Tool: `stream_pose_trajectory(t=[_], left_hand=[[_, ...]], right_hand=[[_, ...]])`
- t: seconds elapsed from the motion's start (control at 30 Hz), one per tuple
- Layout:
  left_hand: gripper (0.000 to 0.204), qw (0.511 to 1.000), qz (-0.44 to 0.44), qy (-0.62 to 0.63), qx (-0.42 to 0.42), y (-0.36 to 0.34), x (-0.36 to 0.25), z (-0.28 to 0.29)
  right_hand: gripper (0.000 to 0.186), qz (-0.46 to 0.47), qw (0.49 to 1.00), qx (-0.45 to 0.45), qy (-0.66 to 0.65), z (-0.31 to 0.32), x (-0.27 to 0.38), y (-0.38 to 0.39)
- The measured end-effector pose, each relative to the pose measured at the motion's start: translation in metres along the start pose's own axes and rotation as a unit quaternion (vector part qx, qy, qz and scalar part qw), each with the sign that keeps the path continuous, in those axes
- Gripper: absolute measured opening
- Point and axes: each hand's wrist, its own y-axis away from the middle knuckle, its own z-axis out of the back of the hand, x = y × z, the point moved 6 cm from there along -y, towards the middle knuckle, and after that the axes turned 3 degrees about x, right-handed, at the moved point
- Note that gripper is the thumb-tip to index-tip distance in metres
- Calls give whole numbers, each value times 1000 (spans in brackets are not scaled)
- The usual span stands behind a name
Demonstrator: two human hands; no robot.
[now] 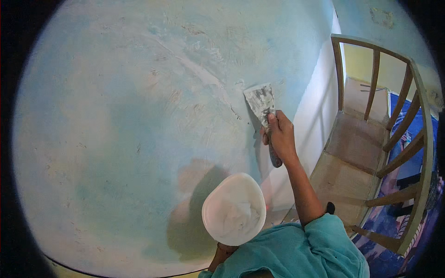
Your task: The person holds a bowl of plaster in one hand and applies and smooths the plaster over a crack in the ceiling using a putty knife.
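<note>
A putty knife (260,103) with a wide blade, smeared white and grey, is gripped by its handle in my right hand (281,136), thumb along the top. Its blade lies at or close to the blue-green wall (139,139); whether it touches, I cannot tell. To its left, a pale streak of filler (197,72) slants down across the wall. My left hand (225,249) holds a white rounded bowl (209,204) low in front of the wall. White paste (243,215) sits inside the bowl. The bowl hides my left fingers, leaving mainly the wrist visible.
On the right runs a wooden railing (424,139) with upright slats, beside a brownish tiled floor strip (354,141). Past the slats is a blue patterned cloth (387,231). A white band (320,88) borders the wall's right side.
</note>
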Motion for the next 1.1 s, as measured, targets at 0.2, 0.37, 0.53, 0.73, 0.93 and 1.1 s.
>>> stream_pose_trajectory(t=[0.2, 0.37, 0.53, 0.73, 0.93, 1.1], left_hand=[[70, 1000, -7, 0, -2, 5, 1, 5], [69, 1000, -4, 1, -2, 10, 10, 15], [69, 1000, 5, 2, 6, 13, 25, 21], [68, 1000, 9, -2, 12, 6, 14, 6], [68, 1000, 6, 1, 4, 9, 13, 12], [68, 1000, 8, -4, 1, 13, 10, 12]], right_hand=[[31, -81, 986, 94, -113, -10, -15, -7], [32, -78, 985, 129, -85, -10, -4, -12], [32, -43, 988, 135, -56, -13, 14, -10], [33, 44, 991, 95, -80, -12, 30, -7], [17, 235, 967, -47, 81, 3, 33, 35], [32, 321, 899, -109, 276, -15, 51, 47]])
